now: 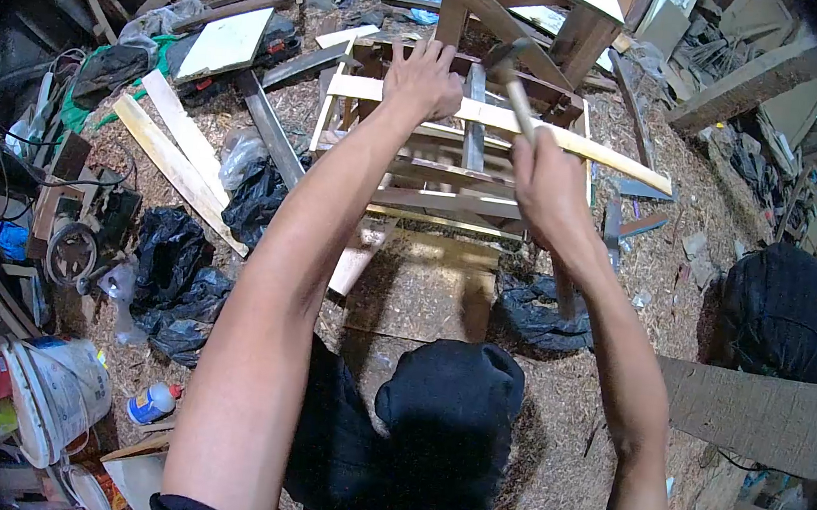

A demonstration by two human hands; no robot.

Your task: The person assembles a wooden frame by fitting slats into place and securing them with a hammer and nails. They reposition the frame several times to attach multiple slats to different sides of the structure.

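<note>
A hammer (519, 102) is in my right hand (548, 180), its handle gripped by closed fingers and its dark head raised above the far side of a wooden frame (444, 202). Across the top of this frame lies a long, pale, slightly curved wooden strip (603, 154), its right end jutting past the frame. My left hand (424, 82) is closed over the strip toward its left part, knuckles up; its thumb is hidden. Under the strip, a grey metal-looking bar (476, 123) runs lengthwise between the frame's slats.
Sawdust covers the floor. Behind the frame stands a wooden stand (576, 39). Loose boards (181, 146) and black plastic bags (172, 275) lie at left, near a white bucket (66, 388) and a glue bottle (152, 402). A thick plank (760, 416) juts in at right.
</note>
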